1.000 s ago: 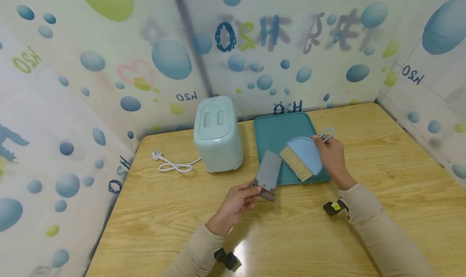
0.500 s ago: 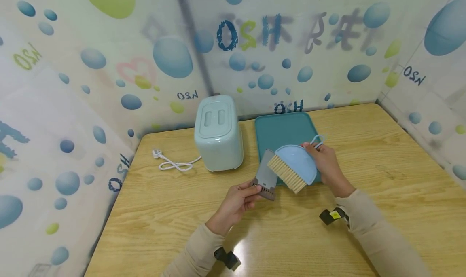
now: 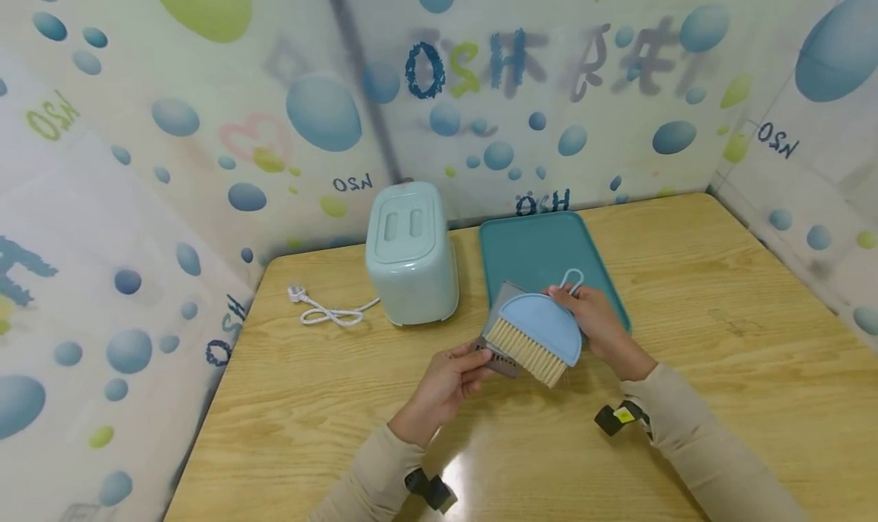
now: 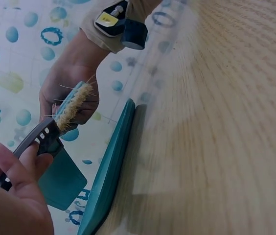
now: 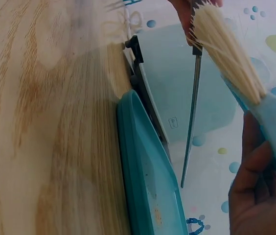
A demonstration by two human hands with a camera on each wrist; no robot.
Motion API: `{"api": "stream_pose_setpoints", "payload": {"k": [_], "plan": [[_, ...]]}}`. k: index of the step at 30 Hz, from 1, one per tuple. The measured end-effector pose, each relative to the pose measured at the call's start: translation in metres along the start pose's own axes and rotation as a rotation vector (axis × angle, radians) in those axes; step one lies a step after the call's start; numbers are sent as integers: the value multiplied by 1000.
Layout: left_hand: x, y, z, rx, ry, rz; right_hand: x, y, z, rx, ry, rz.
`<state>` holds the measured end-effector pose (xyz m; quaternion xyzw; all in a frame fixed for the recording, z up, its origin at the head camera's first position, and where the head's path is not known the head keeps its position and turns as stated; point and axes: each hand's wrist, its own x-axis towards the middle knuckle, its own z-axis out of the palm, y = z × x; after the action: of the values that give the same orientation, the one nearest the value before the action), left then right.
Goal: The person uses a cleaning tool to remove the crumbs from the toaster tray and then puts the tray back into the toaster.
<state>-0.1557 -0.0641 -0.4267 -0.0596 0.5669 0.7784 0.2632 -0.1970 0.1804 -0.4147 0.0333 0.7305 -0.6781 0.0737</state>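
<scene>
My left hand [image 3: 439, 389] pinches a grey crumb tray [image 3: 495, 312] by its slotted brown end, thumb on top. The plate is held tilted above the table. In my right hand [image 3: 607, 328] is a light blue hand brush [image 3: 545, 324] with cream bristles, gripped near its looped handle. The bristles [image 5: 228, 54] overlap the crumb tray's slotted end in the head view and hide much of its plate. Beneath and behind both lies a teal tray [image 3: 535, 248]. Small brown crumbs [image 5: 157, 213] show on it in the right wrist view.
A pale green toaster [image 3: 411, 255] with a lid on top stands at the back, left of the teal tray. Its white cord and plug [image 3: 329, 311] lie on the wooden table [image 3: 309, 415]. A patterned wall [image 3: 274, 72] rises behind the table.
My right hand has moved the brush left and toward me, from over the teal tray, across the crumb tray down to its slotted end. The left hand stays put.
</scene>
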Motion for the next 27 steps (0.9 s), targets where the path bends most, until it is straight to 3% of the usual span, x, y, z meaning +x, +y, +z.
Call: {"api": "stream_pose_setpoints", "payload": {"k": [6,16,27], "plan": [[-3,0,0,10,-4,-1,0,-1,-1,-35,-22,-12],[-5,-3,-1,44,-3,-3,1,1,-11,-152,36,-20],[-7,-3,0,58,-11,-11,4,2,-21,-185,78,-56]]}}
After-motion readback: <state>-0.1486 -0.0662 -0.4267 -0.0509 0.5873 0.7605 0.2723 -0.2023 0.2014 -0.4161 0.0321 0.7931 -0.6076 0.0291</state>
